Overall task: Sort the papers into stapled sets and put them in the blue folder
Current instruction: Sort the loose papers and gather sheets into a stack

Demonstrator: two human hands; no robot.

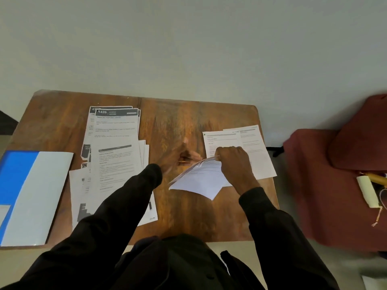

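Observation:
My right hand [234,164] grips the top edge of a small set of papers [201,181], lifted and tilted above the wooden table [173,122]. My left hand [184,155] is a motion-blurred shape just left of that set, so its fingers cannot be read. A loose spread of printed papers [113,155] covers the table's left half. Two more sheets [251,143] lie flat at the right, partly under my right hand. The blue folder [23,185] lies open at the table's left edge, its pale inner face up.
A dark red cloth-covered seat [335,168] stands to the right of the table, with a white roll [367,191] and a yellow object on it. A pale wall rises behind the table. Bare wood shows in the table's middle.

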